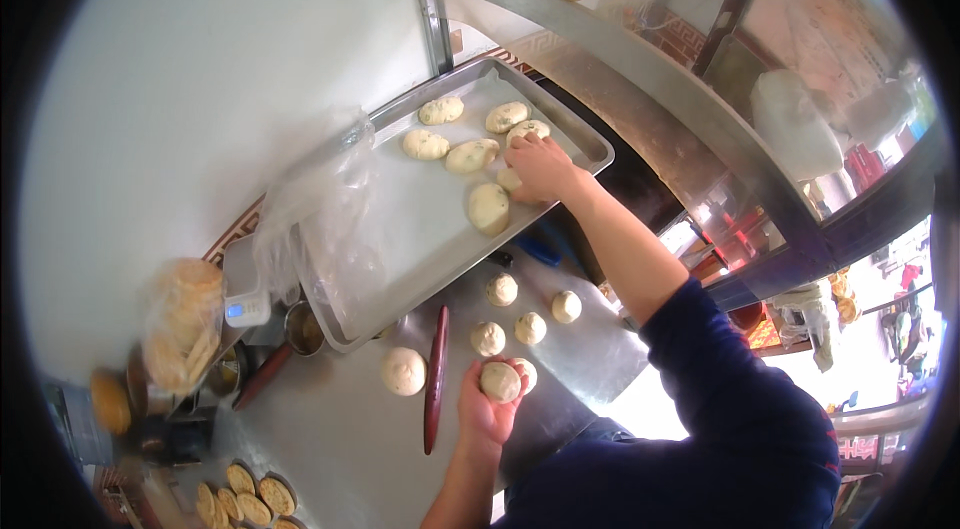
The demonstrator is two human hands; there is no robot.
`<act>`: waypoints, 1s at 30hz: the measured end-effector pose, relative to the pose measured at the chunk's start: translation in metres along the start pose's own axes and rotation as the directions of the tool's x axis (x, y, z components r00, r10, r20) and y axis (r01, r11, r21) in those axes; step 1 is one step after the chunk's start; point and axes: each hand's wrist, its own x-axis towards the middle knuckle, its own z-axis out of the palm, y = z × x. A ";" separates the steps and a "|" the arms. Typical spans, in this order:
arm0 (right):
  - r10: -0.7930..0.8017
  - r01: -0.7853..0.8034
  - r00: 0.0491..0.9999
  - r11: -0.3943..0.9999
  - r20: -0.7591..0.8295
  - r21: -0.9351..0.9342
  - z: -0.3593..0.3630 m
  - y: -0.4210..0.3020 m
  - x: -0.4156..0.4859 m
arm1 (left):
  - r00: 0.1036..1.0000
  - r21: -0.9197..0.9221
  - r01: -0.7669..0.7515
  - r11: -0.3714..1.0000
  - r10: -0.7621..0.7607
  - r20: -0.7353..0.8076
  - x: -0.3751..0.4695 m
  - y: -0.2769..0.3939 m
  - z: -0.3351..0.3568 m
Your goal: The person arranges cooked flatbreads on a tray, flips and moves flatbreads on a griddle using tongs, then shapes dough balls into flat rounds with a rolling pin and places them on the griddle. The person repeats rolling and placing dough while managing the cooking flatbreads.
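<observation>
My left hand [487, 413] is palm up above the metal worktop, cupping a round dough ball [500, 382]. Another ball [528, 374] shows just behind its fingers. Over the right end of a rimmed metal tray [420, 229], my right hand [541, 167] curls its fingers and thumb around a pale dough piece [508, 179], mostly covered by the hand. Its fingertips lie against a green-flecked dough piece [528, 130]. Several more oval pieces rest nearby, among them one dough piece [488, 209] by the near rim.
A dark red rolling pin [436, 379] lies between a larger dough ball [403, 371] and several smaller balls [530, 328]. Clear plastic [322, 206] drapes the tray's left end. Beyond are a digital scale [246, 281], bagged flatbreads [184, 326] and browned cakes [255, 506].
</observation>
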 end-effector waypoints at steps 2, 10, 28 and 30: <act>0.122 -0.145 0.986 0.961 0.110 0.235 -0.004 -0.002 -0.013 | 1.000 0.005 0.003 1.000 -0.003 0.000 0.000 -0.002 -0.002; 0.452 -0.245 0.891 0.400 0.042 0.883 -0.021 0.039 0.033 | 1.000 0.050 0.013 0.999 -0.014 0.015 -0.001 -0.001 0.002; 0.318 -0.328 0.944 0.936 0.091 0.128 0.035 0.000 0.218 | 0.975 0.001 -0.098 0.995 0.096 -0.202 0.000 -0.005 -0.021; 0.362 -0.362 0.932 0.924 0.021 0.124 0.042 -0.007 0.222 | 0.964 0.004 -0.104 0.995 0.102 -0.246 -0.002 -0.006 -0.022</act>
